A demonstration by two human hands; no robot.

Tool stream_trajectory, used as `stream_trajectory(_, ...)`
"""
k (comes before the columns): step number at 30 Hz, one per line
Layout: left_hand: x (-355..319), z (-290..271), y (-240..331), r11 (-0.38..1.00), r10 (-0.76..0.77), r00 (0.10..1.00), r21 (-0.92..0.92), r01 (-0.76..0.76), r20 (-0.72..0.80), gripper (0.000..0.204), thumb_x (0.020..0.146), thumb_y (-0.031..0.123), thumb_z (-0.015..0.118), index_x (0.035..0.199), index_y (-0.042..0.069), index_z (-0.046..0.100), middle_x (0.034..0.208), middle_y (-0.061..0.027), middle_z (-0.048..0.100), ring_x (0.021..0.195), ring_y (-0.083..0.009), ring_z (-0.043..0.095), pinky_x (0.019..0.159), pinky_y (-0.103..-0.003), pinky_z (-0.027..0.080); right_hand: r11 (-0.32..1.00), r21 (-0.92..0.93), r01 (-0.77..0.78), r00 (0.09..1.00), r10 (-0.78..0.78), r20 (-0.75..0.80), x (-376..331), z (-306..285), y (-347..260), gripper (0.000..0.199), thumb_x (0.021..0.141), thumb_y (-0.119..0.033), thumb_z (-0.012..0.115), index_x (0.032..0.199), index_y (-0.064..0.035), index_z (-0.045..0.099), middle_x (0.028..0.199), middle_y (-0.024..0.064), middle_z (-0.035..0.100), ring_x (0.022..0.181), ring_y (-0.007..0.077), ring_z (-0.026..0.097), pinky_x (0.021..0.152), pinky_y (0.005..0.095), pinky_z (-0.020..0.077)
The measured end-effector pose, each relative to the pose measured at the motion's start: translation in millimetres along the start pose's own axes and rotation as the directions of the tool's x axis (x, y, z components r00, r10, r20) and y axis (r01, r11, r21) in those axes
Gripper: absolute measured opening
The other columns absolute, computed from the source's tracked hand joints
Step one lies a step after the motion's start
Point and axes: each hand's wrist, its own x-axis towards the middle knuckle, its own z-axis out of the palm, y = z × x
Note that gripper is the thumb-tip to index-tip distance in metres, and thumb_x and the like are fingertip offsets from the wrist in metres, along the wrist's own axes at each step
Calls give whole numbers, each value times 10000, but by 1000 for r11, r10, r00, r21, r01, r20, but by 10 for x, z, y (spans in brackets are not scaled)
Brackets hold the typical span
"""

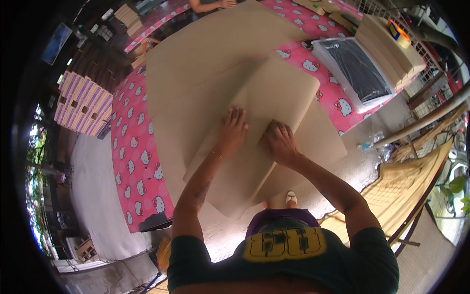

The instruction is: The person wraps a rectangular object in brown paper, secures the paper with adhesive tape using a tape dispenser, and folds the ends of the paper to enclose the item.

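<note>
Big brown paper (196,63) is spread over the pink worktop (132,147), and part of it is bent over in a loose fold. The paper is pressed by the left hand (234,130), which is laid open with its fingers a little apart; nothing is gripped by it. The right hand (280,142) is curled on the paper near the fold; whether the paper is pinched cannot be told. To the right, 1 black panel (355,68) is wrapped in clear plastic beside brown boxes (391,54), topped by 1 tape roll (400,35).
</note>
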Motion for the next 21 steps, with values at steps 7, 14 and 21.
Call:
stream_trajectory(7,-220,-150,657,990,-72,994,-117,81,86,776,929,418,523,1524,5,247,1562,-305,205,1438,-520,179,1146,-631,195,981,88,173,985,-171,-25,61,-18,259,453,831,-356,666,1225,-138,610,1372,172,453,1359,404,395,1076,605,312)
stream_trajectory(14,-155,-23,825,975,-160,987,-160,154,-28,758,865,357,594,1454,-44,333,1478,-362,304,1395,-530,258,1157,-586,226,970,30,241,970,-241,-8,156,9,386,415,773,-444,692,1114,-210,673,1259,150,449,1215,434,470,949,615,400)
stream_trajectory(21,-30,170,786,994,-101,990,23,104,-99,533,833,161,650,1271,-73,456,1344,-397,442,1273,-540,416,1083,-538,367,970,-1,241,970,-241,-14,208,122,377,467,746,-476,704,1099,-171,680,1297,165,421,1226,453,445,937,646,387)
